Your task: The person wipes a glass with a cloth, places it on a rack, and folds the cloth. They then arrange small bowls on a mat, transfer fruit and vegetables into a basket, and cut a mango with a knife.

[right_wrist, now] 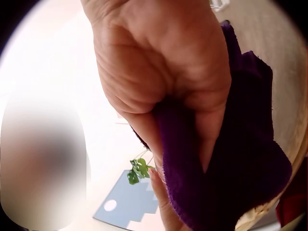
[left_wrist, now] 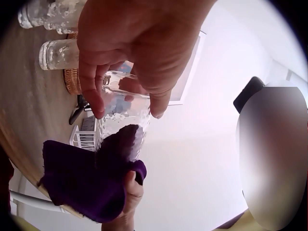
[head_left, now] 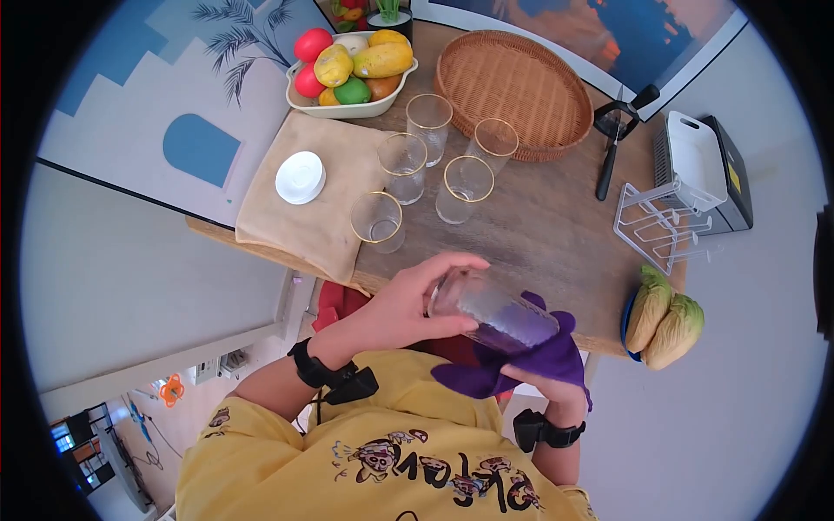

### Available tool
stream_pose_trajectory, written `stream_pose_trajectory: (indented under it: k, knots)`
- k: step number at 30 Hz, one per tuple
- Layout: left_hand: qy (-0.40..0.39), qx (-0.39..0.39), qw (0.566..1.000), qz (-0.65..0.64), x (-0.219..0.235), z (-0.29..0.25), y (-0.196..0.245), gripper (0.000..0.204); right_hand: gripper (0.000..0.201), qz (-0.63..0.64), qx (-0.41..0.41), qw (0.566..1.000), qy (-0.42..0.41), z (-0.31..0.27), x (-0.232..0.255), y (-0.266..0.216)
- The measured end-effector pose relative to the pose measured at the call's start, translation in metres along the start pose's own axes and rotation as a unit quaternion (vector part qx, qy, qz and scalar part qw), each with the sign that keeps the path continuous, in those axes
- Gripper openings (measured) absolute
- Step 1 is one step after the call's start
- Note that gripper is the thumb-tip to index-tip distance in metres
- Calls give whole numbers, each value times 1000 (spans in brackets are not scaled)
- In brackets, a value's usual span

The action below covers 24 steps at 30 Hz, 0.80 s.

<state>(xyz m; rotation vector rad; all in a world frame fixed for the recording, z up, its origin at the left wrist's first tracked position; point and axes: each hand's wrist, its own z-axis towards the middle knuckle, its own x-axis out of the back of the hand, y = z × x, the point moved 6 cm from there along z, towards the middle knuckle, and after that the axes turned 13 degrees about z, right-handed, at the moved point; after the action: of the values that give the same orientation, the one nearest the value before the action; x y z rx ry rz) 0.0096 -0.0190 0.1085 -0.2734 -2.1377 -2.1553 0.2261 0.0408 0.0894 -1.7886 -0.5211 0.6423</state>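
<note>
Head view, left fingers [head_left: 456,260] gripping glass [head_left: 495,314], right fingers [right_wrist: 210,137] holding purple cloth [head_left: 558,360], shirt lettering [head_left: 433,469] unclear

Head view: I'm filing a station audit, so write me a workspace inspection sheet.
Surface: wooden table, tan cloth on its left side.
Job's things: textured glass, purple cloth against it; five gold-rimmed glasses on the table.
Clutter: fruit dish, wicker tray, napa cabbages, white basket.
Hands: left hand grips the textured glass; right hand holds the purple cloth.
Cables: thin floor cables, lower left.
Surroundings: framed painting beyond the wicker tray.
</note>
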Motion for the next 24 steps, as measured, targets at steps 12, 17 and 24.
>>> stream_pose_trajectory:
  k: [12, 17, 24]
  knots:
    - [65, -8, 992, 103, -3, -4, 6, 62, 68, 179, -36, 982, 56, 11, 0, 4]
    - [21, -68, 966, 249, -2, 2, 22, 71, 75, 361, -53, 928, 79, 8, 13, 16]
    - [7, 112, 992, 59, -2, -1, -10, 59, 67, -189, 69, 979, 43, 4, 20, -14]
